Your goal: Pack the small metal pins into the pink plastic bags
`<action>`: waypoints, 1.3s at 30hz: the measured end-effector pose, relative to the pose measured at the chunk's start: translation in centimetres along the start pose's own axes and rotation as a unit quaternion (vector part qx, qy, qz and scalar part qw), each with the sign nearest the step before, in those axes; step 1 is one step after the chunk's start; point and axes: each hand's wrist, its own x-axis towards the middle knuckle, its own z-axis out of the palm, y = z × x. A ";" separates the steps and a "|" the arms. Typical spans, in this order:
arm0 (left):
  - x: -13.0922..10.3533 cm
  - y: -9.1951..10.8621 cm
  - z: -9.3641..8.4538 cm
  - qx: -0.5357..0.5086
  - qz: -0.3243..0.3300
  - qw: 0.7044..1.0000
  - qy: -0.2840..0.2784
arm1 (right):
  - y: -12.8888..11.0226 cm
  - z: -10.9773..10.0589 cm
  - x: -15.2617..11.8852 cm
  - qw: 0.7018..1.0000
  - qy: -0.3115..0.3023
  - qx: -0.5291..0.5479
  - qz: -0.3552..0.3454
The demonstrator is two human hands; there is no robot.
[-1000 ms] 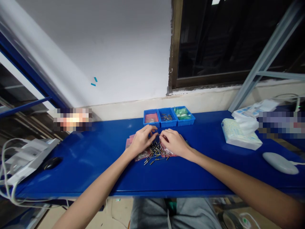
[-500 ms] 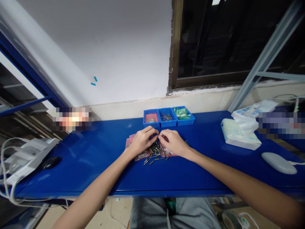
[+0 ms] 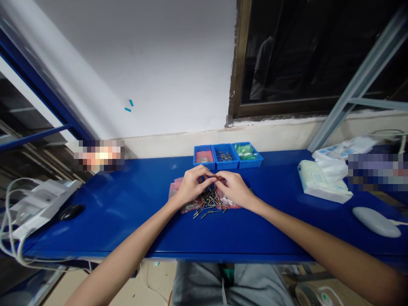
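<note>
My left hand (image 3: 195, 185) and my right hand (image 3: 233, 187) meet fingertip to fingertip above a pile of metal rivet-like pins (image 3: 208, 203). Both are closed in a pinch; whatever lies between the fingertips is too small to make out. Pink plastic bags (image 3: 189, 207) lie under and beside the pile on the blue table (image 3: 127, 212). Behind the hands stand three joined blue bins: the left bin (image 3: 204, 163) holds a pink bag, the middle bin (image 3: 225, 164) loose pins, the right bin (image 3: 251, 163) green bags.
A tissue pack (image 3: 325, 187) and a pale grey rounded device (image 3: 376, 222) are on the right. At the left are a black mouse (image 3: 72, 212) and a white tray-like object (image 3: 44, 208) with cables. A wall and window rise behind the table.
The fingertips of both hands have come closer together and now touch above the pile. The whole view has shifted slightly.
</note>
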 end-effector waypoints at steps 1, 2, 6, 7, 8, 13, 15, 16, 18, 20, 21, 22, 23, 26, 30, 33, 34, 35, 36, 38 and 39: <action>0.0 0.0 0.1 -0.010 -0.006 1.000 0.006 | -0.1 0.0 0.0 1.000 -0.001 0.012 0.001; 0.1 0.0 0.1 -0.016 -0.013 1.000 0.009 | -0.1 0.0 0.0 1.000 -0.003 0.025 0.003; 0.0 -0.3 0.2 -0.012 -0.039 0.999 0.028 | -0.5 -0.2 0.0 0.998 -0.005 0.055 0.012; -0.1 -0.4 0.2 -0.006 -0.038 0.999 0.032 | -0.6 -0.3 0.0 0.998 -0.004 0.060 0.014; -0.1 -0.5 0.2 0.004 -0.029 0.999 0.032 | -0.6 -0.3 0.0 0.998 -0.002 0.064 0.015; -0.4 -0.7 -0.1 0.075 0.041 0.996 -0.030 | -0.8 -0.5 0.1 0.998 0.012 0.062 0.024; -0.5 -0.8 -0.1 0.096 0.048 0.993 -0.054 | -0.8 -0.5 0.1 0.998 0.015 0.057 0.025; -0.6 -0.8 -0.1 0.104 0.049 0.992 -0.060 | -0.8 -0.5 0.1 0.998 0.015 0.055 0.024; -0.7 -1.0 0.0 0.117 0.046 0.990 -0.063 | -0.9 -0.6 0.1 0.998 0.013 0.053 0.018; -0.7 -1.2 0.1 0.122 0.042 0.990 -0.057 | -1.0 -0.6 0.1 0.999 0.012 0.049 0.013; -0.7 -1.3 0.1 0.124 0.039 0.990 -0.053 | -1.0 -0.6 0.1 0.999 0.011 0.046 0.012; -0.7 -1.4 0.1 0.126 0.037 0.990 -0.049 | -1.0 -0.6 0.1 0.999 0.011 0.042 0.012; -0.8 -1.5 0.1 0.127 0.034 0.990 -0.044 | -1.0 -0.6 0.1 0.999 0.011 0.036 0.009; -0.7 -1.5 0.1 0.129 0.022 0.991 -0.029 | -0.5 -0.4 0.0 1.000 0.010 0.014 -0.002; -0.7 -1.1 0.1 0.114 0.018 0.993 -0.036 | 0.0 0.0 -0.2 1.000 0.016 -0.025 0.005; -0.7 -0.8 0.1 0.097 0.024 0.994 -0.051 | 0.1 0.2 -0.3 0.999 0.008 -0.045 0.008; -0.7 -0.7 0.1 0.091 0.026 0.994 -0.054 | 0.1 0.1 -0.3 0.999 0.003 -0.047 0.004; -0.7 -0.7 0.1 0.086 0.027 0.994 -0.056 | 0.1 0.1 -0.3 0.999 -0.002 -0.048 0.000; -0.7 -0.7 0.2 0.081 0.029 0.995 -0.058 | 0.0 0.1 -0.3 0.999 -0.005 -0.048 -0.006; -0.7 -0.7 0.3 0.072 0.029 0.995 -0.055 | -0.1 -0.1 -0.2 0.999 -0.006 -0.046 -0.016; -0.6 -0.7 0.3 0.070 0.031 0.996 -0.051 | -0.1 -0.2 -0.2 0.999 -0.004 -0.043 -0.018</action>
